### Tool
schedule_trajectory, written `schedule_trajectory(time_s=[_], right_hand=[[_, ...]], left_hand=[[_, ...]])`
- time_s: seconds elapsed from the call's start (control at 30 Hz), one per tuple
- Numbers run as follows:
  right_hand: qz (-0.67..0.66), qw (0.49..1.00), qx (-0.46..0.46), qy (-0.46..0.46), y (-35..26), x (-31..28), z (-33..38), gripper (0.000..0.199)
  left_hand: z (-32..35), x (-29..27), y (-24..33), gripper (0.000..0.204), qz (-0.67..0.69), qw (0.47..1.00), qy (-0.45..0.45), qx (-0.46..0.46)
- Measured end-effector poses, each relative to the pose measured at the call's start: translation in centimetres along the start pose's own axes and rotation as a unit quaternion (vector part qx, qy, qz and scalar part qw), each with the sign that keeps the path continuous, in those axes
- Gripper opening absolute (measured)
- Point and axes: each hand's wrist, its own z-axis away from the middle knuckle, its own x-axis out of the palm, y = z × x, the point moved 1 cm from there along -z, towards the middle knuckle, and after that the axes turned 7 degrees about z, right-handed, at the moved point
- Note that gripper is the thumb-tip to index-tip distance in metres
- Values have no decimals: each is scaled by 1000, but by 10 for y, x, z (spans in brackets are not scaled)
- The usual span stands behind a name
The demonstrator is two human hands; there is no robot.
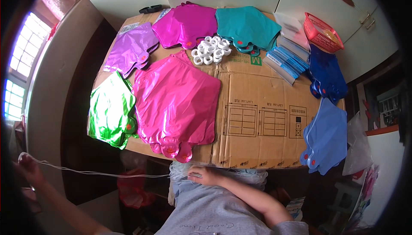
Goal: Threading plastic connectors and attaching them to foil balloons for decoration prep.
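Out at the far left, my left hand (31, 168) is closed around the end of several thin white strings (98, 173). The strings run taut across to my lap, where a loose bundle of white string (246, 178) lies. My right hand (202, 176) rests on that bundle by the table's front edge, fingers curled; whether it grips strands is hard to see. Just beyond it lies a stack of shiny pink flat foil balloons (178, 102) with rounded tabs. Green foil balloons (112, 110) lie to its left.
Flattened cardboard (257, 93) covers the table. Around it lie purple (131, 48), magenta (186, 24), teal (248, 25), dark blue (327, 72) and light blue foil stacks (326, 136). White rings (210, 50), blue packets (285, 61) and a red basket (322, 31) sit toward the back.
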Motion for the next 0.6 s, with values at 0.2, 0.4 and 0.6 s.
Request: schedule_trajectory(time_s=[0.2,0.4,0.6], right_hand=[[164,985,-50,21,-52,-24,3,36],[-11,978,-169,119,-139,-46,-17,60],[-200,979,-25,17,-124,-31,-1,14]], left_hand=[[88,165,-181,13,-368,921,-53,-114],[150,272,-313,9,-345,753,-363,-427],[196,257,-352,12,-13,843,-157,-514]])
